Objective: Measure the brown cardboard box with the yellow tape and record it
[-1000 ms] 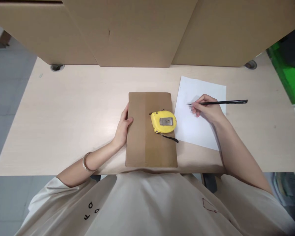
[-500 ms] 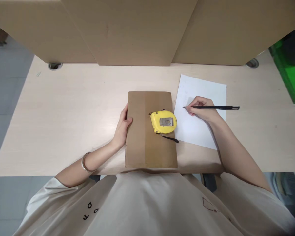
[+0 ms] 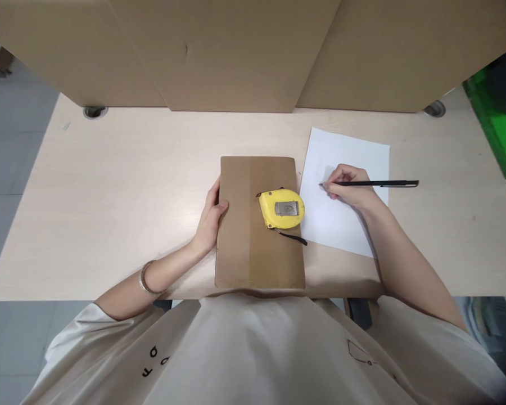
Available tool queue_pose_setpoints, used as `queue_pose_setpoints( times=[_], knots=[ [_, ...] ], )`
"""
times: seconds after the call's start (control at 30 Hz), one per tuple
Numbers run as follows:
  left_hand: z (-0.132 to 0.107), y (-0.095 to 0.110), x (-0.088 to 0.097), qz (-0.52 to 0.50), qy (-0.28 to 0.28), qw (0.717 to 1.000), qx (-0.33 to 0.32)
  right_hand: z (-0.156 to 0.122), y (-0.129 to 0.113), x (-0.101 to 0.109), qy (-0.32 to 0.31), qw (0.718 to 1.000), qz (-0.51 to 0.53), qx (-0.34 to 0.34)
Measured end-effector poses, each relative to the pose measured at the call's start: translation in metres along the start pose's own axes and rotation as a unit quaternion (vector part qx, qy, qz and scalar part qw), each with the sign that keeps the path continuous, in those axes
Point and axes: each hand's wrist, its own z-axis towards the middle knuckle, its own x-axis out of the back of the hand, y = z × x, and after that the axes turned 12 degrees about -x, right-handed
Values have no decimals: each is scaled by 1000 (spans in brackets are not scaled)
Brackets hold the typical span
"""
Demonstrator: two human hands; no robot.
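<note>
My right hand (image 3: pixel 348 184) is closed around a black pen (image 3: pixel 383 183), its tip at the left part of a white sheet of paper (image 3: pixel 341 225). The pen lies nearly level, pointing left. My left hand (image 3: pixel 209 219) grips the left edge of a brown cardboard box (image 3: pixel 236 247), thumb on the top face and the other fingers mostly hidden behind its side. On top of the box, toward its right edge, rests a yellow tape measure (image 3: pixel 281 208) with a metal clip and a black wrist strap that hangs past the box edge.
A pale wooden desk (image 3: pixel 130 169) carries everything. Large cardboard panels (image 3: pixel 231 62) stand along its back edge. Two round cable holes, a left one (image 3: pixel 95 112) and a right one (image 3: pixel 435 108), sit at the back corners. Something green (image 3: pixel 495 129) is beyond the right edge.
The pen has slid slightly to the right across the paper with my right hand. My left hand, the box and the tape measure keep their places.
</note>
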Motion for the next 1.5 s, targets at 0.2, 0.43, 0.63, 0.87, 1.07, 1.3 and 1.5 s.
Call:
queue_pose_setpoints(
  times=[0.2, 0.43, 0.63, 0.87, 1.07, 1.3, 1.5],
  knots=[
    [0, 0, 0, 1, 2, 1000, 1, -6, -5, -2, -8, 1000, 13, 1],
    [0, -3, 2, 5, -7, 1000, -12, -7, -6, -4, -6, 1000, 5, -8],
    [0, -2, 1, -1, -3, 1000, 1, -6, -5, 0, -6, 1000, -15, -13],
    [-1, -4, 1, -2, -2, 1000, -3, -9, -3, -1, 22, 999, 20, 29],
    [0, -4, 1, -4, -4, 1000, -11, -12, -7, -12, 5, 1000, 27, 8],
    [0, -6, 3, 5, -8, 1000, -4, -10, -8, -11, -3, 1000, -7, -12],
    [0, -8, 4, 16, -18, 1000, -8, -10, -7, -10, -39, 999, 1, -14]
  ],
)
